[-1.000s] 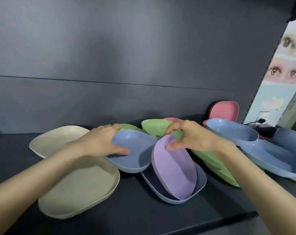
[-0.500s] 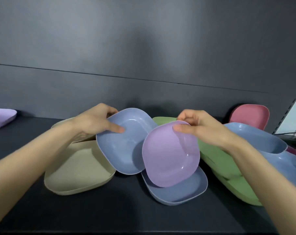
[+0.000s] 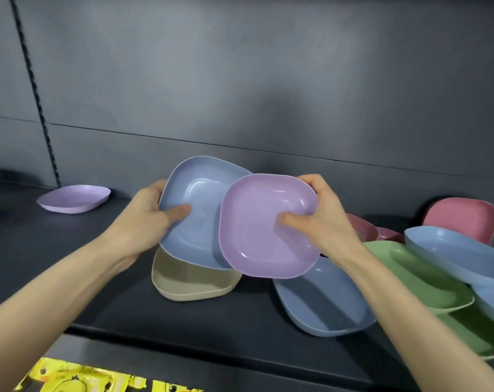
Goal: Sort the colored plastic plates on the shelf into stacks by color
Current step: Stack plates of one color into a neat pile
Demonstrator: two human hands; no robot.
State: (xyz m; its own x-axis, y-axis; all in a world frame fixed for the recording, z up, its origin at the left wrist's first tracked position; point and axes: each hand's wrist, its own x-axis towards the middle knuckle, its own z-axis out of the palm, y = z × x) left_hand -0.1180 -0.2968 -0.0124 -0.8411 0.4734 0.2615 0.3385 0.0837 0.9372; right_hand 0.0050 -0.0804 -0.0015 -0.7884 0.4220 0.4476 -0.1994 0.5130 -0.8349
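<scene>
A purple plate (image 3: 74, 198) lies far left on the shelf (image 3: 36, 250). Our left hand (image 3: 146, 219) pinches a raised blue plate (image 3: 196, 210); our right hand (image 3: 322, 222) pinches a raised lilac plate (image 3: 257, 230) overlapping it. Green plates (image 3: 418, 275) lie right.

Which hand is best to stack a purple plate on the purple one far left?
Probably the right hand: it grips the lifted purple plate. The left hand is busy holding a blue plate, though the resting purple plate lies further left.
</scene>
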